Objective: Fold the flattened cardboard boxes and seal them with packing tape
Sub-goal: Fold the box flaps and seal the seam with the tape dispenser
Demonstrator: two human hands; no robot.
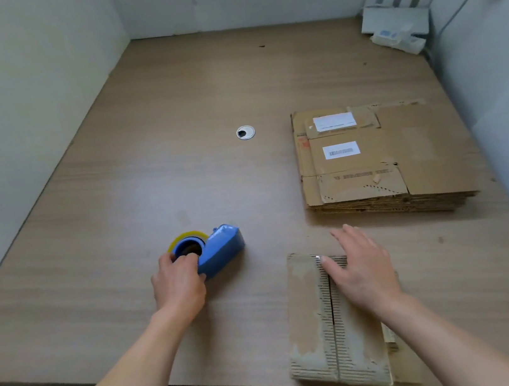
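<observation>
- Tabletop (149, 162): wood-grain, carries everything listed.
- Stack of flattened boxes (404, 144): toward the right edge, well apart from both my hands.
- Folded box (312, 323): at the near edge, right of centre. Its flaps meet at a centre seam (333, 313) that looks mostly unsealed.
- My right hand (365, 270): fingers straight and spread, flat on the right flap. I should press firmly so both flaps sit level.
- My left hand (178, 287): fingers curled round the tape dispenser (220, 252), left of the box. I should start the tape past the far end and draw it centred along the seam.
</observation>
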